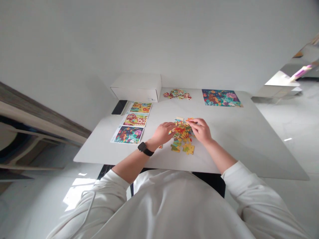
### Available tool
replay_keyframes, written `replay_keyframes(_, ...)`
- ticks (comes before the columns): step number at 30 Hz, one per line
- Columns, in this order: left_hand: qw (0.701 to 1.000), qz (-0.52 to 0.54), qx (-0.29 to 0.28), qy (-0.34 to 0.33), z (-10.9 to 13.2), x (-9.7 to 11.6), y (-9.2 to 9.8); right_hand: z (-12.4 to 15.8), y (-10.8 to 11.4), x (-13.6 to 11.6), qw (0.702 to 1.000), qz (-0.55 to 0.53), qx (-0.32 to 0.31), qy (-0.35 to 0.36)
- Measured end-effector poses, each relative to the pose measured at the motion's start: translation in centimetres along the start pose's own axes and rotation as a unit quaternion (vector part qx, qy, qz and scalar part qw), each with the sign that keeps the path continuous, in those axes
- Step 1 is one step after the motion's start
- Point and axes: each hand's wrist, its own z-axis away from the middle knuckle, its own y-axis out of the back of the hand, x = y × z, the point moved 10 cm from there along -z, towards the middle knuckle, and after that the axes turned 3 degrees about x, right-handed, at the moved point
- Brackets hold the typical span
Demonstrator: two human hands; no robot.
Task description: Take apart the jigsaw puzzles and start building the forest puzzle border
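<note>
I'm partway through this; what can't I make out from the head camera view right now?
All in the head view:
Left hand: its own fingers hide whether it holds a piece.
Yellow puzzle pieces: partly covered by the left hand.
Far pile of pieces: overlapping, too small to count.
Box label: print too small.
Pink-and-white item: blurred, unidentifiable.

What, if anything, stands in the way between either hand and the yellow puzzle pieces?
Nothing visible does. The left hand and right hand are already at the yellow puzzle pieces, one on either side. The white box sits farther back, not between them.
</note>
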Motion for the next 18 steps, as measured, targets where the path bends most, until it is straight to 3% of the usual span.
replay_keyframes(4,0.997,-0.015,-0.011,0.072,3.1,-3.9,3.1,0.4,-3.7,-1.7,0.993,-0.024,-0.108,0.034)
replay_keyframes(8,0.99,-0.045,-0.088,0.104,7.5,-6.1,3.3,1.0,-2.5,-0.8,0.994,-0.008,-0.105,-0.027)
replay_keyframes(13,0.986,-0.059,-0.134,0.082,10.1,-5.9,2.5,4.2,-1.5,0.2,0.975,-0.008,-0.177,-0.133)
replay_keyframes(18,0.991,-0.024,-0.122,0.052,9.2,-4.5,2.3,8.3,-2.0,-2.3,0.965,0.069,-0.225,-0.116)
